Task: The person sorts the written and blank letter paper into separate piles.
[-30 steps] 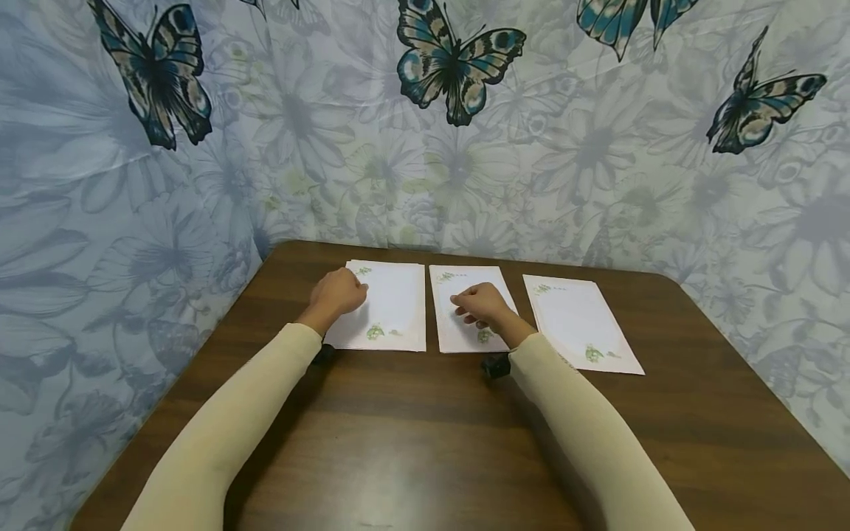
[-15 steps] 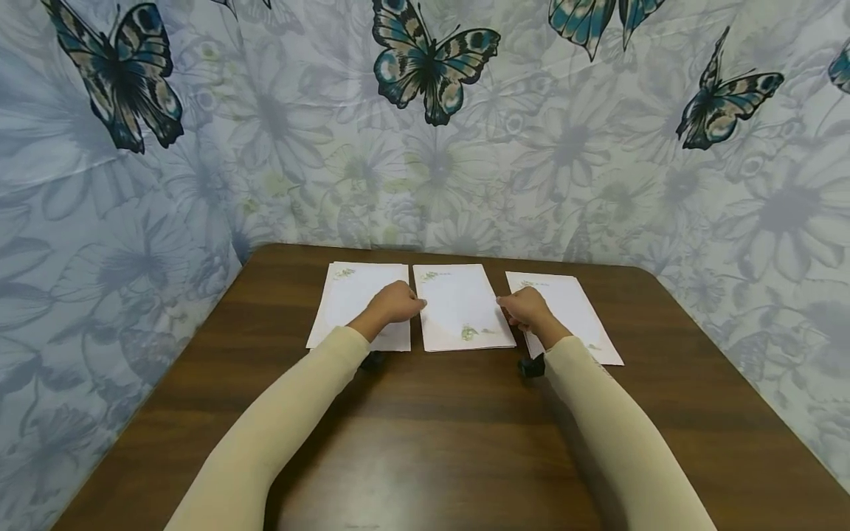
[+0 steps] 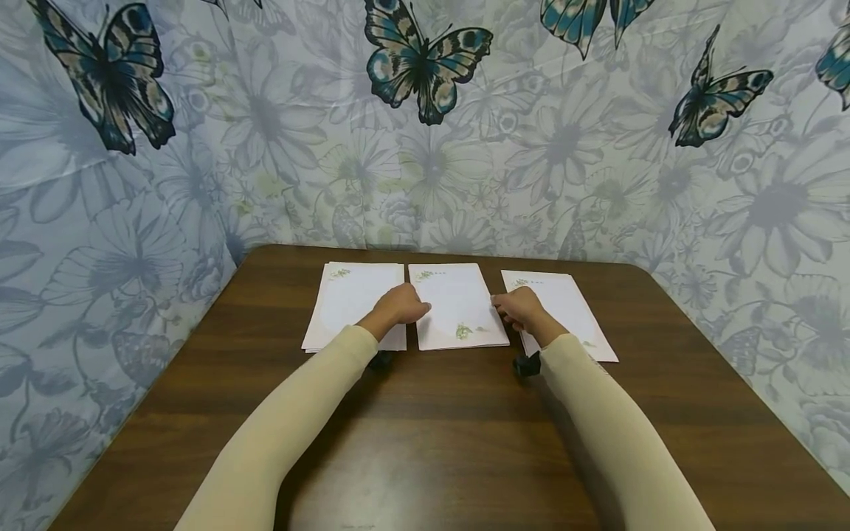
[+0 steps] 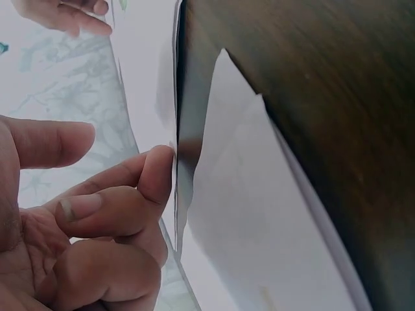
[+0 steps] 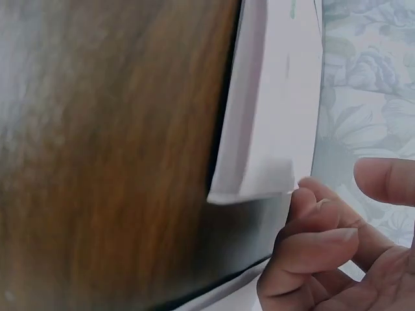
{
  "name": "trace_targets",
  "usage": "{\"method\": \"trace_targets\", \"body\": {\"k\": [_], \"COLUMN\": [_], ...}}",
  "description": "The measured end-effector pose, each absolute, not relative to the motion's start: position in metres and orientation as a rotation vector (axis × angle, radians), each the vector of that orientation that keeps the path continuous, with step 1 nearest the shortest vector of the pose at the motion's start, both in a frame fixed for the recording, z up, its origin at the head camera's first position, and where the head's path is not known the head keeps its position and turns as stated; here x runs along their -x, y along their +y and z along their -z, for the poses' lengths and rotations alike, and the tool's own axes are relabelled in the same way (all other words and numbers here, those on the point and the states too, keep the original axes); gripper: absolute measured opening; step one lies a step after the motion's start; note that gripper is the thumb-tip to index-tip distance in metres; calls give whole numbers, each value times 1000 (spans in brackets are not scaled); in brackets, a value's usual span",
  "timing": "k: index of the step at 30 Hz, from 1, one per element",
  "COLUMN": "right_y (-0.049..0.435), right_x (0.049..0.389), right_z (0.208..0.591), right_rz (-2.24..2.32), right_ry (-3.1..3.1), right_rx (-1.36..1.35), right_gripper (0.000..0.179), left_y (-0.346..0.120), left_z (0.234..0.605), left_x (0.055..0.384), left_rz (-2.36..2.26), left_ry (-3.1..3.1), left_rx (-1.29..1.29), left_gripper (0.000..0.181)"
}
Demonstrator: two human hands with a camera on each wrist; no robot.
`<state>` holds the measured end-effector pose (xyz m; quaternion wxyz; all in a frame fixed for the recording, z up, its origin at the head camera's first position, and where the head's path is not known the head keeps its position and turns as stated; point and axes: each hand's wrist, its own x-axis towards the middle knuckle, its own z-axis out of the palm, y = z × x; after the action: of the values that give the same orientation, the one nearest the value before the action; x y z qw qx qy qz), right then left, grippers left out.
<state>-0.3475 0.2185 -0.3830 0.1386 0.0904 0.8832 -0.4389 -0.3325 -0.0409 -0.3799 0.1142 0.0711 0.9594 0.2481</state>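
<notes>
Three stacks of white paper with green leafy prints lie in a row. At the middle stack [image 3: 458, 313], my left hand [image 3: 403, 304] is by the left edge and my right hand [image 3: 521, 308] by the right edge. In the left wrist view, bent fingers [image 4: 107, 210] of the left hand touch the paper's side, the thumb held apart. The right wrist view shows loosely bent fingers [image 5: 314, 249] at a paper corner [image 5: 282, 175], thumb also apart. The left hand overlaps the left stack [image 3: 355, 291]; the right hand partly covers the right stack [image 3: 567, 302].
All the paper lies toward the far edge of a brown wooden table [image 3: 398, 442]. Behind it hangs a floral cloth [image 3: 465, 169] with butterflies. In the left wrist view, uneven sheet corners [image 4: 227, 84] show on the left stack. A dark device [image 3: 527, 364] sits under the right wrist.
Both hands have moved right, from over the left and middle stacks to the two sides of the middle stack. The head view has shifted slightly. Over the last half second, the hands barely move.
</notes>
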Motion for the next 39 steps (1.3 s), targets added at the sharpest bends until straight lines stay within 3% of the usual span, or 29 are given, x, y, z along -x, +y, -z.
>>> {"method": "trace_targets", "body": {"k": [5,10,17,24,32,39], "right_y": [215,211,208,208,209,208], "right_x": [349,350,351,351,348,348], "right_z": [383,384,382,381,386,385], "right_rz": [1258,1201,1157,1096,1332,1382], "right_ry": [2565,2606,2596,2693,2814,2814], "right_rx": [-245,-255,-275,-268,-247,-273], "right_gripper": [32,45,34,42,30,35], "left_y": [-40,-38,-36,-36,-37,-44], "left_z": [380,381,384,386,387,385], "left_x": [333,332,337,341,338,341], "left_rz": [-729,-727,-730,-724,-723,-751], "left_ry": [2820,2836,2819,2806,2849,2840], "left_rx": [-205,-201,-179,-163,-167,-170], "left_gripper": [50,48,53,54,50,51]}}
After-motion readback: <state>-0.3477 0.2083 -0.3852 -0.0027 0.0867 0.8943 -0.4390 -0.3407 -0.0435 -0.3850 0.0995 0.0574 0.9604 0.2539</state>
